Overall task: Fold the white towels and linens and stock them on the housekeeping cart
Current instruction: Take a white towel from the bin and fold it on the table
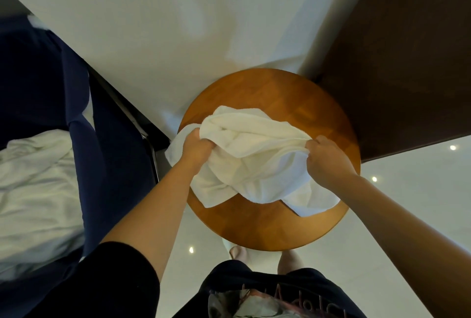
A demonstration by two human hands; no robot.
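A crumpled white towel [254, 159] lies bunched on a round wooden table [280, 228], its corners draping toward the table's near edge and off its left side. My left hand [197, 149] grips the towel's left part with curled fingers. My right hand [326, 154] pinches the towel's right edge. At the left, a pile of rumpled white linen [33, 190] sits inside a dark blue cloth bag [107, 164].
A white wall [165, 37] stands behind the table. A dark brown wooden panel [395, 75] rises at the right. Glossy white floor tiles [407, 190] surround the table. My feet [239, 252] show under the table's near edge.
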